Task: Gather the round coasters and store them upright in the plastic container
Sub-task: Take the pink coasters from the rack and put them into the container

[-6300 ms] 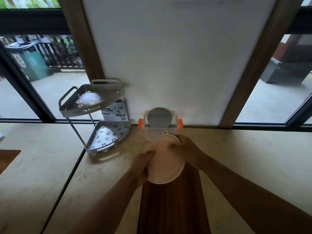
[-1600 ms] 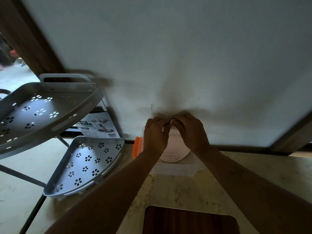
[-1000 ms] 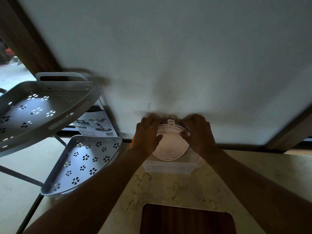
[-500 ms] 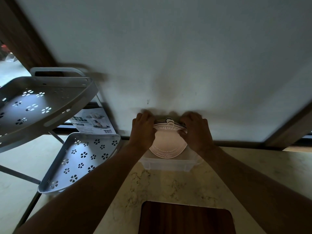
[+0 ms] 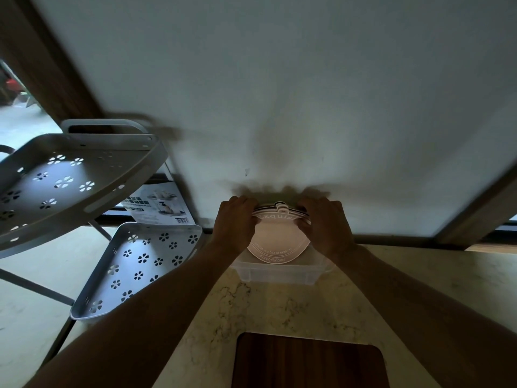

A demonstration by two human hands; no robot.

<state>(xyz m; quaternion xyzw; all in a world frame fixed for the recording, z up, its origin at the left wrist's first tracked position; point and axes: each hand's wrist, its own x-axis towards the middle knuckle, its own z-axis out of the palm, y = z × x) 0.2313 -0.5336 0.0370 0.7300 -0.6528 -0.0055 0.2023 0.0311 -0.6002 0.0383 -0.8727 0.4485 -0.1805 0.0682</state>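
A stack of round pink coasters (image 5: 278, 239) stands on edge inside a clear plastic container (image 5: 279, 271) at the back of the counter, against the white wall. The front coaster carries raised lettering and a small tab at its top. My left hand (image 5: 233, 224) grips the stack's left rim and my right hand (image 5: 326, 225) grips its right rim. The lower edge of the stack sits down in the container. Coasters behind the front one show only as thin edges.
A grey two-tier corner rack (image 5: 84, 180) with flower-shaped holes stands at the left, a printed box (image 5: 161, 205) behind it. A dark wooden board (image 5: 307, 359) lies on the marble counter (image 5: 279, 306) near me. Brown window frames flank the wall.
Earlier I held the coasters over the board in front of the container. Over the last second both hands have held the stack in the container, and it has sunk slightly lower.
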